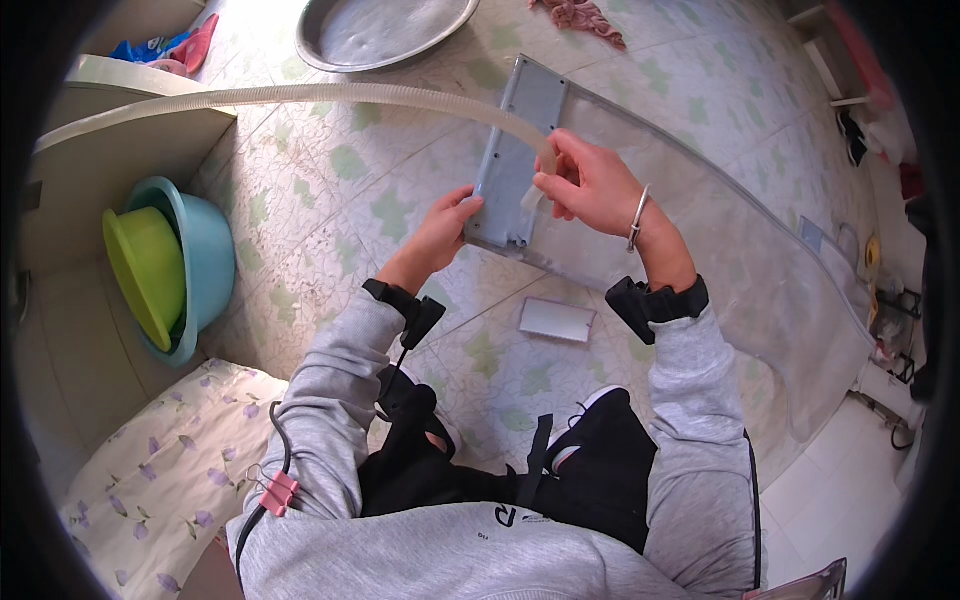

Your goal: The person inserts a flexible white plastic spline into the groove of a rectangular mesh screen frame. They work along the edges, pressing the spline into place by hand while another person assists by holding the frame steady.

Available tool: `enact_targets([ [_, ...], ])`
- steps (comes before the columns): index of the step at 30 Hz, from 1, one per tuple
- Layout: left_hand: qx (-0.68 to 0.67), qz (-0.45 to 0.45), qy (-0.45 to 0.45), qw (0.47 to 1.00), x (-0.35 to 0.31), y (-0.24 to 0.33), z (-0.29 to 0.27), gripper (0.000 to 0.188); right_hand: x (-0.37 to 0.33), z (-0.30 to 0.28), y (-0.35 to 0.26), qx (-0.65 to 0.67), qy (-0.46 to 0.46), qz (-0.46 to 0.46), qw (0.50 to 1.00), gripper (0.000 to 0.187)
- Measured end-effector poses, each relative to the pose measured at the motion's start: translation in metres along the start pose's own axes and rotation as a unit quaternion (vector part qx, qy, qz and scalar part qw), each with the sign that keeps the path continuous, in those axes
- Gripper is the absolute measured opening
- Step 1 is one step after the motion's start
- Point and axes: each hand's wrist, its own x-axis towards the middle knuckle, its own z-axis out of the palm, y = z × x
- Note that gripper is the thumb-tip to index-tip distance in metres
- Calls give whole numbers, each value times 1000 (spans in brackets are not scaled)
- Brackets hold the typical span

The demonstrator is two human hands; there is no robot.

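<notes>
1. Right hand: fingers and thumb pinched round the corrugated hose, close to its end. A short pale length shows below the grip, over the grey panel.
2. Left hand: grasping the panel's left edge near its lower corner, thumb on the edge; the other fingers are partly hidden.
3. Location: the hose arcs from the far left of the view, above the tiled floor, to the panel. Whether its end touches the panel, cannot tell.
4. The panel borders a clear sheet, which spreads to the right. A white rectangular object lies nearer the person, apart from it.
5. Handling, hose (judged): light, bendable, springy along its length; ribs should give grip. Best held just behind the end; a hard squeeze could flatten the wall.
6. Handling, panel (judged): stiff, fairly light, smooth-faced, so perhaps slippery. Best held by the rim. The sheet looks limp and may drag; a sharp pull could crease or tear it.
</notes>
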Motion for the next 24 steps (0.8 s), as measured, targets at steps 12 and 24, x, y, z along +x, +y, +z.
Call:
enact_targets([
  [12,401,244,68,881,-12,-4,28,48,20,-1,-10,-83,196,-119,970,15],
  [24,573,362,99,728,-39,-25,45,52,17,-61,-14,-113,421,-168,884,15],
])
